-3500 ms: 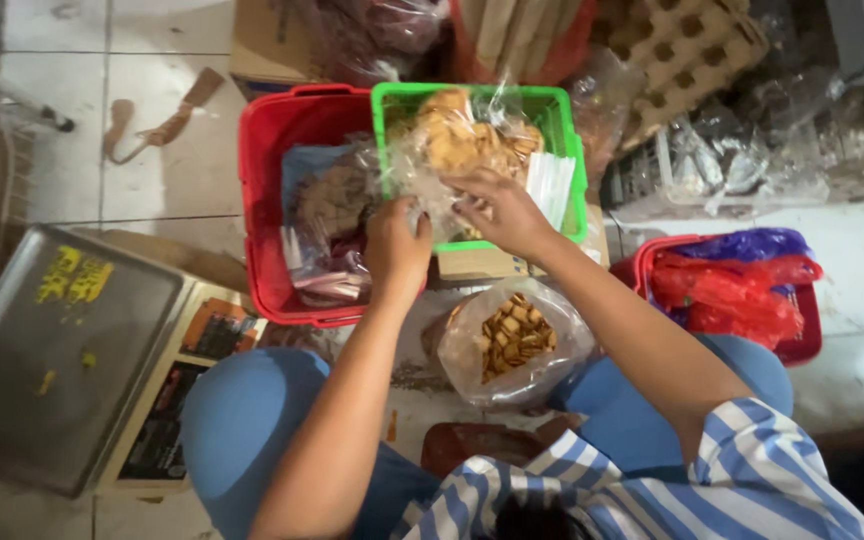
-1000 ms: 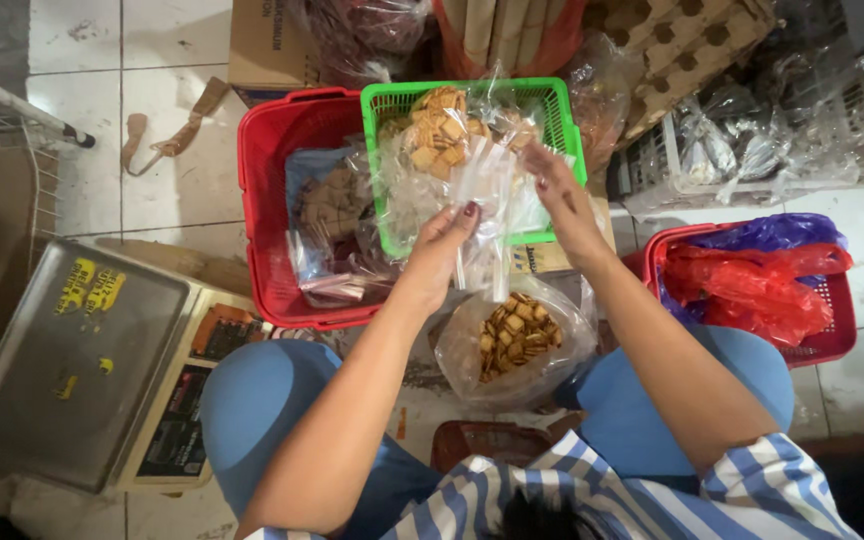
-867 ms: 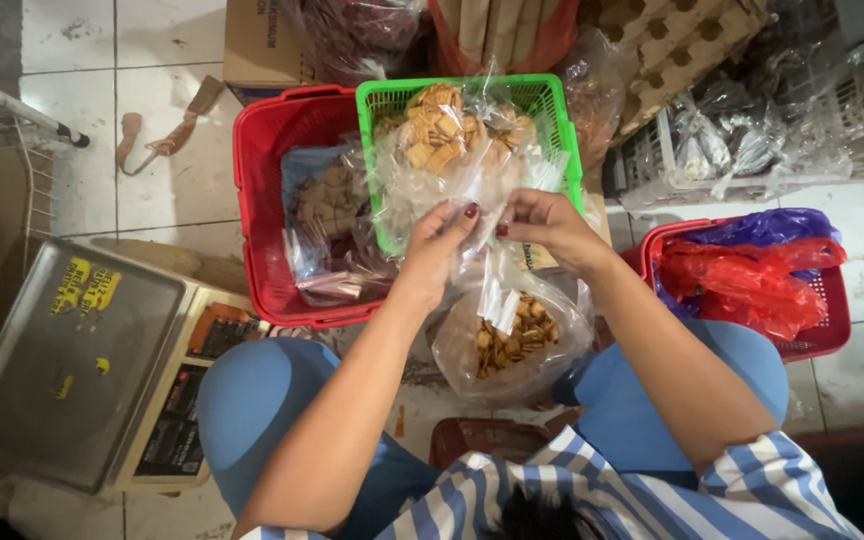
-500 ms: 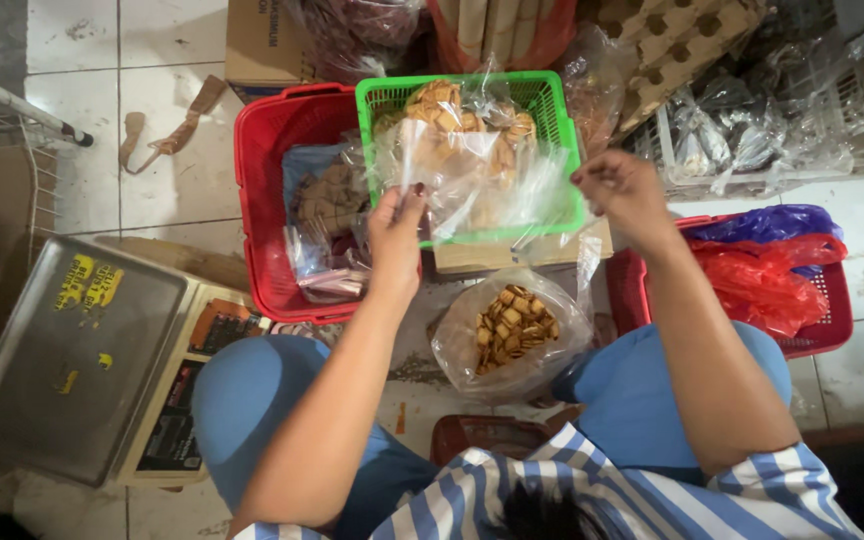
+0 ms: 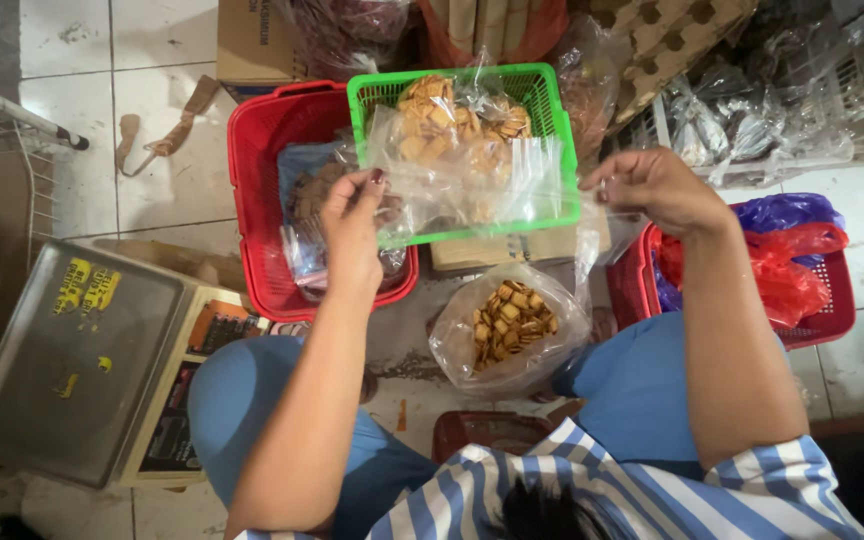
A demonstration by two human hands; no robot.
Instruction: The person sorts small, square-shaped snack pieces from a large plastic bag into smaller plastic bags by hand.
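Note:
My left hand (image 5: 352,225) pinches one edge of an empty clear plastic bag (image 5: 492,195) in front of a green basket (image 5: 542,90). My right hand (image 5: 657,190) pinches the bag's other edge off to the right, so the plastic is stretched wide between the two hands. The green basket holds sealed bags of pale crackers (image 5: 447,120). Below the hands, an open clear bag of small square crackers (image 5: 507,325) sits on the floor between my knees.
A red basket (image 5: 257,170) with packed snack bags stands left of the green one. Another red basket (image 5: 832,310) at right holds red and blue plastic bags. A metal weighing scale (image 5: 72,360) is at lower left. Cardboard boxes and plastic-wrapped goods line the back.
My hands, close together over the cracker bag a second ago, have drawn apart sideways. The right hand went far right, and the clear plastic bag spread wide between them.

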